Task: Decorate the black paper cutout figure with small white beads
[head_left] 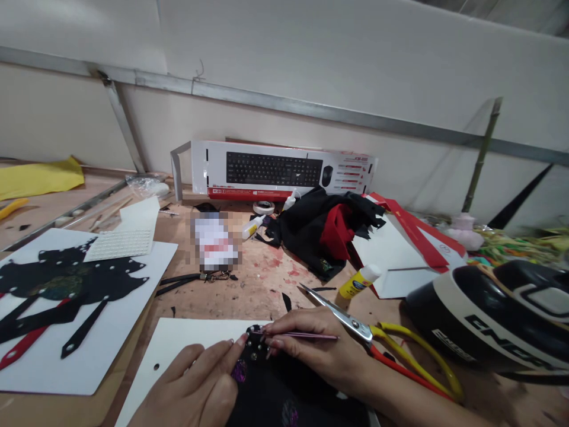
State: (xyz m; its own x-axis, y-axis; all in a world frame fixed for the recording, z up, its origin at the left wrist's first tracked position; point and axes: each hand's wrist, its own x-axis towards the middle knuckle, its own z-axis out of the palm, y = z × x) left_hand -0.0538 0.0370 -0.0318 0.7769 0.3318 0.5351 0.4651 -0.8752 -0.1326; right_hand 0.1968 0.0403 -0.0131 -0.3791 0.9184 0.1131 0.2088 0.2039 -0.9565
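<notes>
My right hand pinches a thin pink stick-like tool and holds its tip to a black fabric piece studded with small gems. That fabric lies on a white sheet at the near edge of the table. My left hand rests on the fabric's left side, fingers curled, fingertips pressing it down beside the gems. Just past my right hand lie scissors with yellow and red handles.
A black helmet sits at the right. A yellow glue bottle, a heap of black and red cloth and a keyboard box stand behind. A white board with black cut-outs lies left.
</notes>
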